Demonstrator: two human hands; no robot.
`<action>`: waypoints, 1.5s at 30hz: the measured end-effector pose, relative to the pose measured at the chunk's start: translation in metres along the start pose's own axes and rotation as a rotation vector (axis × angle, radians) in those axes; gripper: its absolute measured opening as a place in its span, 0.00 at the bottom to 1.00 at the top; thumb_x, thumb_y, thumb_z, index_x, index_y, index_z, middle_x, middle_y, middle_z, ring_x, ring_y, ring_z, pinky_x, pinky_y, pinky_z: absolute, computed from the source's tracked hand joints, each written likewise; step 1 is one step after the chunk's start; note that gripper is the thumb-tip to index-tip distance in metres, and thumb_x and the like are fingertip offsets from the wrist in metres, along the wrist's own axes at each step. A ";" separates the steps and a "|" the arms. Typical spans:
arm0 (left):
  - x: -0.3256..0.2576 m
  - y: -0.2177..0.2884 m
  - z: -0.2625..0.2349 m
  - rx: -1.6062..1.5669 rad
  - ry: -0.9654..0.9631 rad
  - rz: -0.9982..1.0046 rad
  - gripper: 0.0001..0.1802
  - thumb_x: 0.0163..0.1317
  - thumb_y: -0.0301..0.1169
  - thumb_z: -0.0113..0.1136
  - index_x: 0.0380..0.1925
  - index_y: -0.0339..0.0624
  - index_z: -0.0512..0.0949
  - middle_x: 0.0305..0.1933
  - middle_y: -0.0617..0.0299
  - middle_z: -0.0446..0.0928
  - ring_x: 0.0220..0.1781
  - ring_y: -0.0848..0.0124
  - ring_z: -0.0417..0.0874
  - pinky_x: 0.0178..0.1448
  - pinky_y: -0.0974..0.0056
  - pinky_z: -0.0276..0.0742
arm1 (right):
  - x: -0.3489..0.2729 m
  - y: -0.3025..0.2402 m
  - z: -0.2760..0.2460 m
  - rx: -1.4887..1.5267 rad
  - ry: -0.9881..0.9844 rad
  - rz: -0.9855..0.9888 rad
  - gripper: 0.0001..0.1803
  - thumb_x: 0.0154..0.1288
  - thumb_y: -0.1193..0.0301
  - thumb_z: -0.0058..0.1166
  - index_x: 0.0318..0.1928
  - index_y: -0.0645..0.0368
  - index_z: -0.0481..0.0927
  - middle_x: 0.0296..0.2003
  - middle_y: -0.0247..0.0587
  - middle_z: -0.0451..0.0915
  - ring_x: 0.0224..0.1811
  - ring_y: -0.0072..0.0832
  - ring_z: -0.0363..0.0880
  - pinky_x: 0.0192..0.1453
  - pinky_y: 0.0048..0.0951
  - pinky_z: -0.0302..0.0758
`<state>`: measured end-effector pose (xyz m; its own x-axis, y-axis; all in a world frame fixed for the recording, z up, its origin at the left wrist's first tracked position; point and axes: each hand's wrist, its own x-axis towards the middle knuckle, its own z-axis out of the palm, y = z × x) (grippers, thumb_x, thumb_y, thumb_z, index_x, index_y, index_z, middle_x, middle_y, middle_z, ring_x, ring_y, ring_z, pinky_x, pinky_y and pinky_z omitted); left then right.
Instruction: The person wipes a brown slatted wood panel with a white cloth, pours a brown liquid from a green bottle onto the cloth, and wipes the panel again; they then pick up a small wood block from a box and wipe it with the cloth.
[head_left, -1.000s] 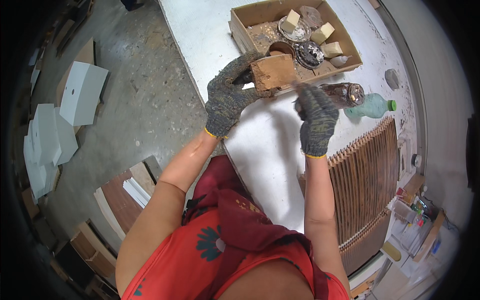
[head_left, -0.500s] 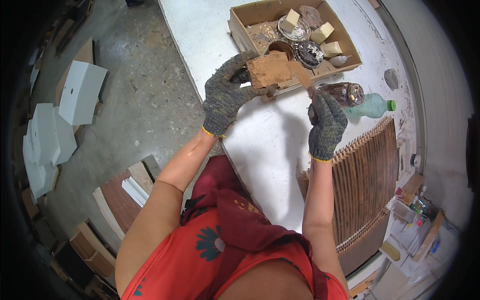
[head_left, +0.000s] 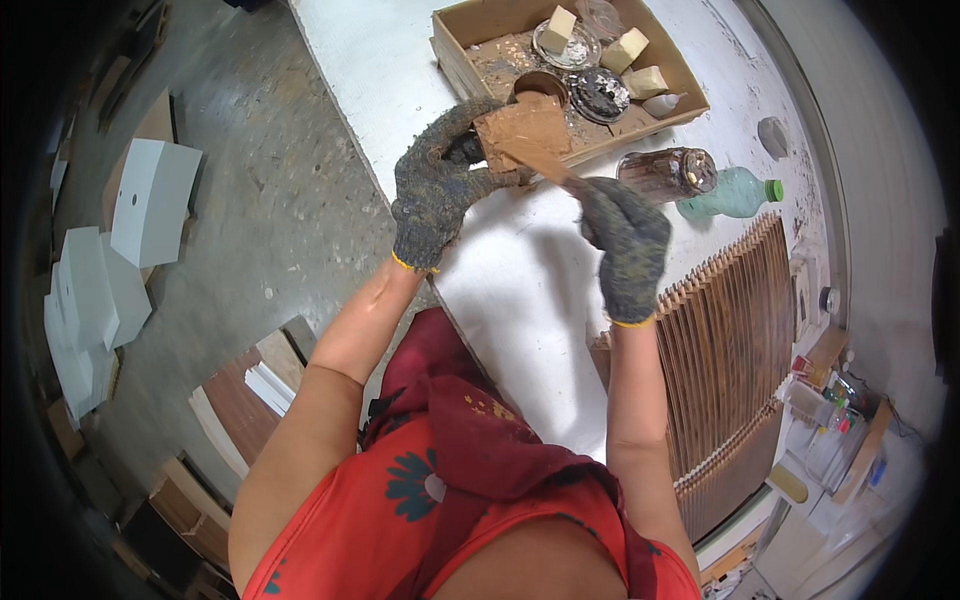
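My left hand (head_left: pixel 440 185), in a dirty grey work glove, grips a flat brown wooden piece (head_left: pixel 522 124) and holds it above the white table (head_left: pixel 520 300). My right hand (head_left: pixel 622 240), gloved the same way, is shut on a thin brown stick or blade (head_left: pixel 545 165) whose tip lies across the face of the wooden piece. Both hands hover just in front of an open cardboard box (head_left: pixel 480 25).
The box holds round lids and pale yellow blocks (head_left: pixel 630 48). A brown jar (head_left: pixel 665 172) and a green plastic bottle (head_left: pixel 735 195) lie on their sides right of my hands. A row of thin wooden slats (head_left: pixel 730 350) stands at the right. White boxes (head_left: pixel 150 200) sit on the concrete floor.
My left hand lifted and turned the wooden piece. My right hand rose from near the jar and brought the stick onto the piece's face.
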<state>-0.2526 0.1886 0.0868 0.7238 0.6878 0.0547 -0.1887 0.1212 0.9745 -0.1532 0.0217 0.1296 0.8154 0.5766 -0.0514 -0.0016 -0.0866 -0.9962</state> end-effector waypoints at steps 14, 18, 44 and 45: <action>0.000 -0.001 0.001 0.040 -0.020 0.032 0.40 0.41 0.16 0.73 0.59 0.37 0.72 0.59 0.55 0.75 0.59 0.65 0.77 0.62 0.61 0.78 | 0.032 0.034 -0.001 -0.470 -0.029 -0.531 0.10 0.63 0.75 0.55 0.43 0.64 0.84 0.25 0.34 0.76 0.23 0.16 0.69 0.26 0.19 0.66; -0.002 -0.005 -0.009 0.007 -0.005 0.020 0.40 0.40 0.14 0.73 0.59 0.37 0.72 0.59 0.54 0.75 0.58 0.64 0.77 0.62 0.61 0.78 | 0.039 0.014 -0.013 0.039 0.097 0.026 0.10 0.64 0.72 0.54 0.38 0.66 0.83 0.20 0.29 0.70 0.17 0.15 0.61 0.20 0.19 0.55; -0.004 -0.003 -0.020 -0.369 0.054 -0.198 0.38 0.46 0.19 0.71 0.60 0.30 0.69 0.56 0.52 0.76 0.55 0.65 0.78 0.59 0.64 0.78 | 0.028 -0.005 -0.053 -1.031 -0.166 -1.041 0.29 0.46 0.80 0.55 0.52 0.46 0.82 0.26 0.33 0.78 0.28 0.32 0.75 0.33 0.36 0.71; -0.004 -0.002 -0.018 -0.400 0.066 -0.210 0.38 0.45 0.19 0.72 0.60 0.30 0.69 0.56 0.51 0.76 0.56 0.65 0.78 0.60 0.63 0.77 | 0.022 -0.011 -0.051 -0.948 -0.106 -0.992 0.22 0.50 0.80 0.58 0.47 0.49 0.84 0.26 0.35 0.81 0.30 0.31 0.79 0.35 0.34 0.73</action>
<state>-0.2670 0.1990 0.0810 0.7322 0.6615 -0.1623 -0.2932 0.5211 0.8016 -0.1055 -0.0064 0.1428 0.1954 0.7767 0.5988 0.9764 -0.0972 -0.1926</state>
